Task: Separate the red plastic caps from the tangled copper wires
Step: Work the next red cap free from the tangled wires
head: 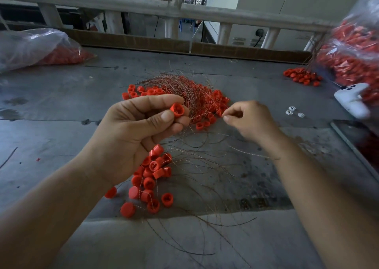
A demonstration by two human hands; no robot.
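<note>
Left hand (pixel 143 133): curled, thumb and fingertips pinching one cap (pixel 177 109) by its side wall, hollow end facing up.
Right hand (pixel 249 121): fingers curled, thumb and forefinger pinching a strand (pixel 220 112) just right of the held cap.
Wires (pixel 184 88): thin coppery tangle fanned over the far heap, with loose strands trailing across the worktop (pixel 61 104) toward the near edge.
Far heap (pixel 215 98): red caps under and beside the tangle, just beyond both hands.
Near heap (pixel 151 178): caps lying below the left hand, a few strands crossing them.
Side heap (pixel 301 77): a smaller cluster of caps at the right, near the right bag (pixel 352 49).
Left bag (pixel 37 47): clear plastic, red pieces inside, far left.
Cap handling: probably light, rigid and smooth, so likely to slip or roll; best held across the side wall, as now.
Wire handling: likely springy, easy to kink and quick to snag on neighbours; best pinched close to the cap and drawn straight out.
Progress: most caps in the far heap look tangled in wire, so a good deal appears left to do.
</note>
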